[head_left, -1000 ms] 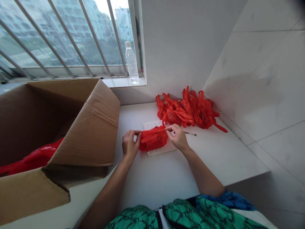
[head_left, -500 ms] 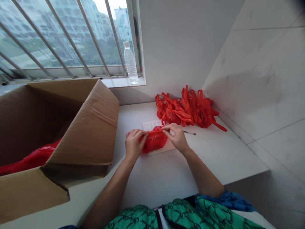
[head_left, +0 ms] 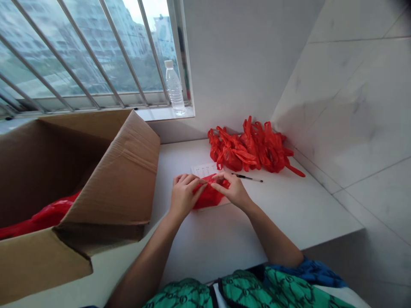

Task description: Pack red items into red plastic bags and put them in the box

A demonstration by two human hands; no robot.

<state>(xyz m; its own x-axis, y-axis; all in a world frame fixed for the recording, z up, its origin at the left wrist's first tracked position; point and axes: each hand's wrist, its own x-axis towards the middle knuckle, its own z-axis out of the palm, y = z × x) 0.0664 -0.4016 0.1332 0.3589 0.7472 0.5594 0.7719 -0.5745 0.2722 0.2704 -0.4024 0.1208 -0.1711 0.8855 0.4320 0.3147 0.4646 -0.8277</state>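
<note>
From my end: L hand [head_left: 184, 194] and R hand [head_left: 233, 191] are both down on the bag [head_left: 210, 197], a small scrunched red plastic one lying flat on the counter [head_left: 257, 226]. L hand covers its left end, fingers bent over the top and pointing right. R hand sits on its right end, thumb and forefinger pinched at the upper edge, approx. mid-bag. The fingertips of the two hands nearly meet over the bag; I can't tell if they touch. So both hands are closed onto the bag, w/ red plastic showing between and just below them (the near edge pokes out toward me). The bag lies partly on a sheet [head_left: 203, 169] of white paper w/ faint print. The sheet's far end shows beyond the knuckles.

Just right of the sheet a pen [head_left: 247, 177] lies on the counter, near the R hand but not touching it. Beyond it, against the back wall [head_left: 240, 64], is a pile [head_left: 250, 147] of knotted red bags, well apart from the hands. Left of the L hand stands an open cardboard box [head_left: 38, 162], its flap [head_left: 128, 171] leaning out toward the L wrist. More red plastic [head_left: 45, 216] lies inside the box. On the sill [head_left: 167, 114] behind the box a clear bottle [head_left: 174, 87] stands upright before the barred window [head_left: 80, 55]. Pale tiles [head_left: 353, 107] are on the right, and green patterned clothing [head_left: 250, 291] is at the bottom of the view.
</note>
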